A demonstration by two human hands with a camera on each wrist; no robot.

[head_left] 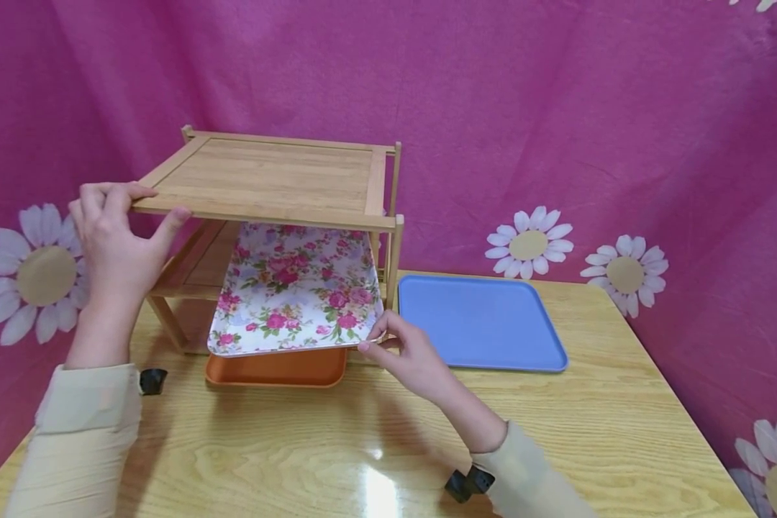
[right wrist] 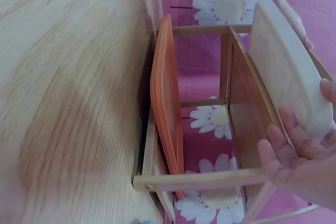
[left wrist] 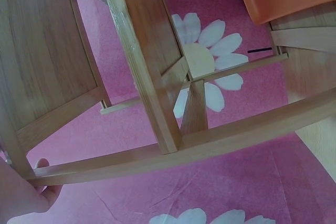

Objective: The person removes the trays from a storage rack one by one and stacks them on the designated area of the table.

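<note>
The floral tray (head_left: 294,291) filled most of the middle opening of the wooden rack (head_left: 278,180); the orange tray (head_left: 275,367) blocked the bottom slot. Bare table (head_left: 375,446) lay open in front, seemingly unobstructed.

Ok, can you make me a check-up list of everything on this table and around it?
Surface: glossy wooden table, with glare near the front edge.
Job's things: flowered tray tilted, partly in the middle level of the wooden rack; orange tray under it, sticking out of the bottom.
Clutter: blue tray flat beside the rack.
Hands: left hand grips the rack's top front corner; right hand pinches the flowered tray's front corner.
Cables: nothing seen.
Surroundings: pink cloth with white daisies behind and at both sides.
</note>
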